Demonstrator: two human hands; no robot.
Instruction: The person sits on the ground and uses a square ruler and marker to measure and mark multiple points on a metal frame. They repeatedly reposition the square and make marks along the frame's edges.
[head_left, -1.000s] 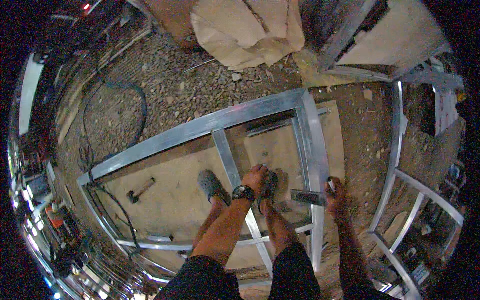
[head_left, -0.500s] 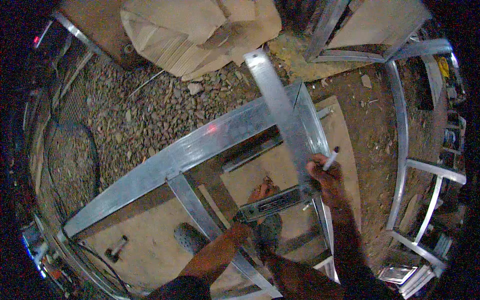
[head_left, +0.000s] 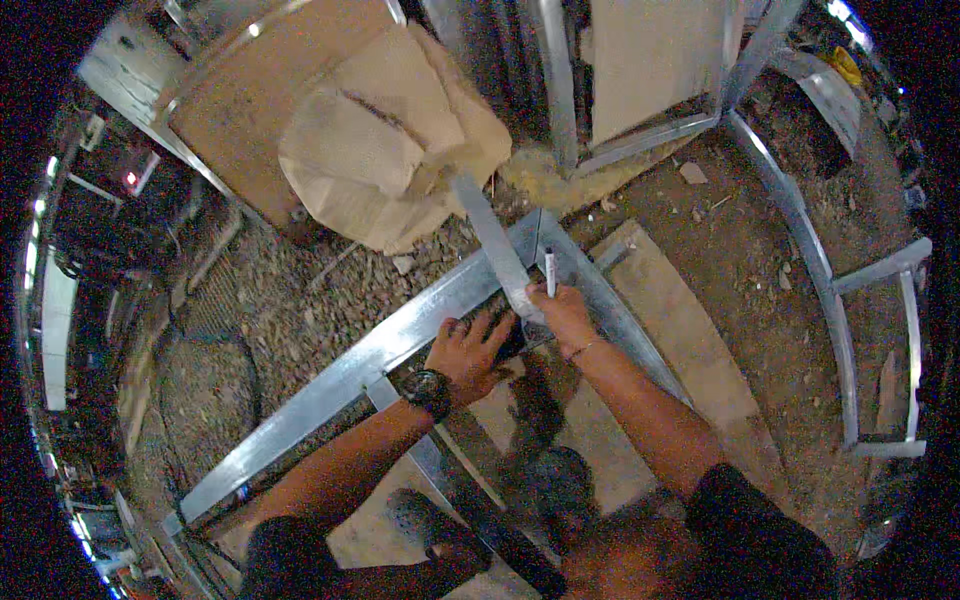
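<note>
A metal square with a long flat blade (head_left: 487, 225) lies across the corner of a silver metal frame (head_left: 330, 385). My right hand (head_left: 565, 318) is closed at the near end of the blade. A white marker with a dark cap (head_left: 549, 270) sticks up from between its fingers. My left hand (head_left: 468, 358), a watch on its wrist, is spread with fingers apart over the inner edge of the frame. It lies beside the square's dark stock (head_left: 512, 342), which it mostly covers, so whether it grips the stock is hard to see.
Crumpled brown cardboard (head_left: 350, 150) and gravel (head_left: 330, 290) lie beyond the frame. Another metal frame (head_left: 800, 230) lies at the right, and a panel with metal edging (head_left: 650, 80) stands at the back. A tan board (head_left: 690, 320) is under the corner.
The square has moved away from me, its stock now up by the frame's inner edge. My left hand has moved from the stock's end to lie spread there. The view has shifted too.
</note>
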